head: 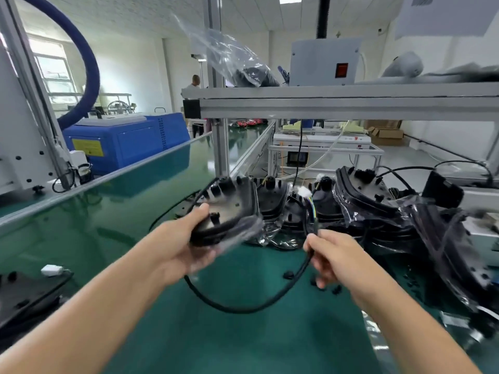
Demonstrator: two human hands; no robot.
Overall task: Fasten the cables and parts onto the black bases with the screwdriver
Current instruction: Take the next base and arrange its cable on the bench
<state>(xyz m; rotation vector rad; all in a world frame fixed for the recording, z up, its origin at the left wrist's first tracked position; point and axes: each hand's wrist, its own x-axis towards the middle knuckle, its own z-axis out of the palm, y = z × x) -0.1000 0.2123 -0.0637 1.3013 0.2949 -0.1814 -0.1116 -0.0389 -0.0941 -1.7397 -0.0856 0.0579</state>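
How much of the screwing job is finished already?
Nothing looks screwed down yet, and no screwdriver is in sight. In hand now: the left hand holds one black base above the green mat, while the right hand pinches its black cable. Left to do: that base, plus the pile of bagged bases behind. One more base lies at the left edge; its state is unclear.

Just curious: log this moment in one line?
left hand: grips black base | right hand: pinches black cable | screwdriver: unseen
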